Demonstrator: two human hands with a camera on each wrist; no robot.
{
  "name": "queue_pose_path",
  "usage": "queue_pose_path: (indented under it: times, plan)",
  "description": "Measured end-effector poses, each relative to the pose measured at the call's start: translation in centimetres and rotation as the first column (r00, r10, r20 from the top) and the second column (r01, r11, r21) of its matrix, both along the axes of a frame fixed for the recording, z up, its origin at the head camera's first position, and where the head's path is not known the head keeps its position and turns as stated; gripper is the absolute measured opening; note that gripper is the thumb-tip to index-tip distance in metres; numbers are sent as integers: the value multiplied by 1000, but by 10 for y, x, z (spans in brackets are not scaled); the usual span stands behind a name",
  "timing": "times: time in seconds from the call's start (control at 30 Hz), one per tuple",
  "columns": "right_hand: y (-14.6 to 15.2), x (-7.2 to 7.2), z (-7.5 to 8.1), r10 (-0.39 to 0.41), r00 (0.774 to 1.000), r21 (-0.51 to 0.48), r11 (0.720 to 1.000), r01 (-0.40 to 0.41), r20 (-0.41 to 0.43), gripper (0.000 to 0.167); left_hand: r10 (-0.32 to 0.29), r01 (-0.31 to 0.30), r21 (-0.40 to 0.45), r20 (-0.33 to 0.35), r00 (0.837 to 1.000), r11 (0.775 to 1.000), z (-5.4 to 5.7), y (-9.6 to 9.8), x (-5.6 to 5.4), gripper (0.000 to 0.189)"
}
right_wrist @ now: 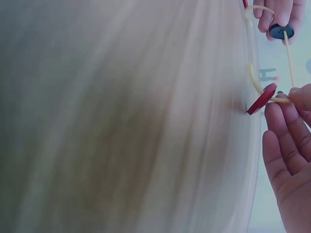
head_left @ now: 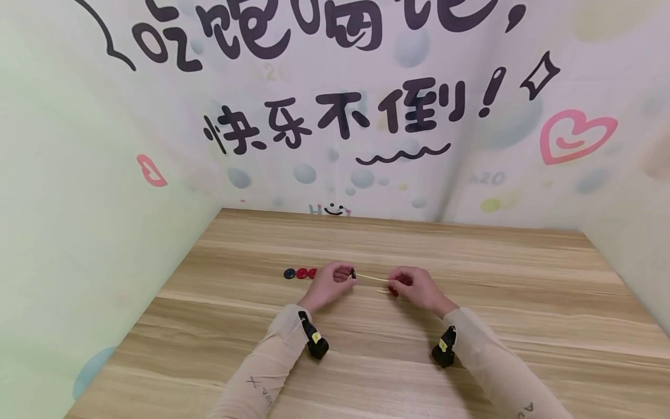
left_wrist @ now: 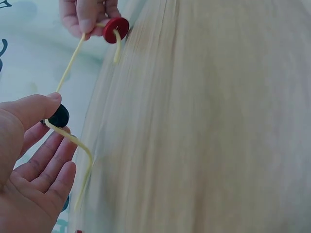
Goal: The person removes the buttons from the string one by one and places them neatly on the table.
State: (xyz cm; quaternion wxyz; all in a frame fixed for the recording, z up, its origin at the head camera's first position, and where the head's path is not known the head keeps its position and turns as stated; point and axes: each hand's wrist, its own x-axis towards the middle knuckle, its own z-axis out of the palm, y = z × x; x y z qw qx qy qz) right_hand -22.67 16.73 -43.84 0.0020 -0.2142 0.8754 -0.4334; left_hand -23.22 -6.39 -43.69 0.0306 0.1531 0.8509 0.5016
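A dark button (left_wrist: 59, 116) is pinched between the thumb and fingers of my left hand (head_left: 330, 284). A pale yellow cord (head_left: 373, 277) passes through that button, and its loose end hangs down past my left fingers in the left wrist view. My right hand (head_left: 420, 287) pinches the same cord, drawn straight between the two hands. Just beyond the right fingertips, a red button (right_wrist: 262, 99) is strung on the cord, tilted, with a short tail of cord sticking out of it.
On the wooden table (head_left: 366, 366), a dark button (head_left: 289, 273) and two red buttons (head_left: 302, 273) lie in a row left of my left hand. A printed curtain (head_left: 335, 174) hangs behind the far edge. Small black devices (head_left: 316, 344) are strapped to both wrists.
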Motion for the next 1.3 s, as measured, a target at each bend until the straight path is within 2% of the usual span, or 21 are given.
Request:
queue_pose_path:
  times: [0.67,0.97,1.3]
  plan:
    - [15,1,-2,-6,1000,-4,1000,6,-7,6,71,-71,4,-11,997,997,5,-34,-7,35]
    - [17,2,1,-15,1000,-1,1000,15,-5,6,117,-119,-30,-50,992,992,8,-50,-10,32]
    - [20,3,0,-18,1000,25,1000,19,-23,7,160,-160,-11,-32,987,987,7,-65,-9,34]
